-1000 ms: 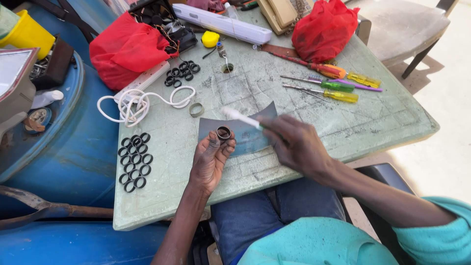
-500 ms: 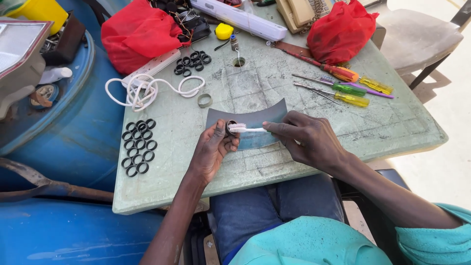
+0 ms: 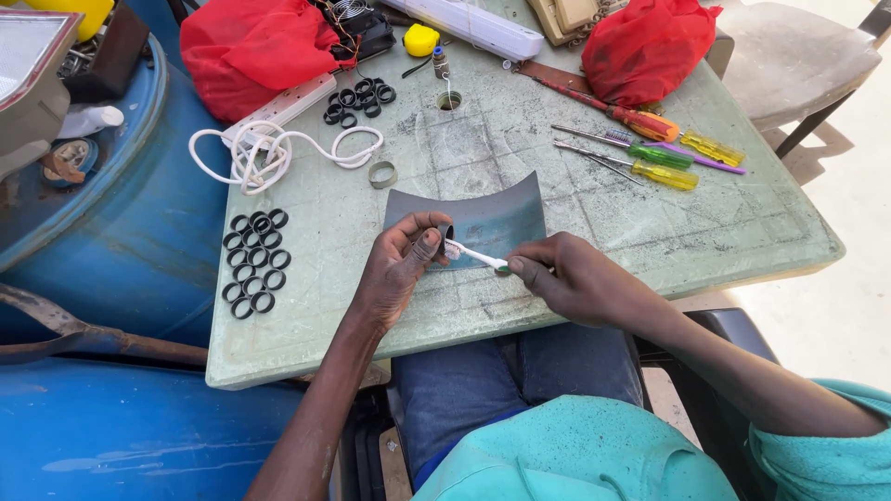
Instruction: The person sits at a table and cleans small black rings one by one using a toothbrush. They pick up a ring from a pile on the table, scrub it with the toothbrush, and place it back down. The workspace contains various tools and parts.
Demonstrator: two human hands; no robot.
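while the left hand (image 3: pixel 397 269) pinches a ring (image 3: pixel 446 234), the right hand (image 3: pixel 571 278) brushes it.

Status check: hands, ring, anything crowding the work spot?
Left hand pinches small dark ring. Right hand holds white stick, tip at ring. Grey curved sheet underneath.

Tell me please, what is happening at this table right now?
A person sits at a pale green table. The left hand pinches a small dark ring, and the right hand pushes the tip of a thin white stick into it. Both hands are above a curved grey sheet. More black rings lie in rows at the left. Screwdrivers, a white cord and two red bags lie further back.
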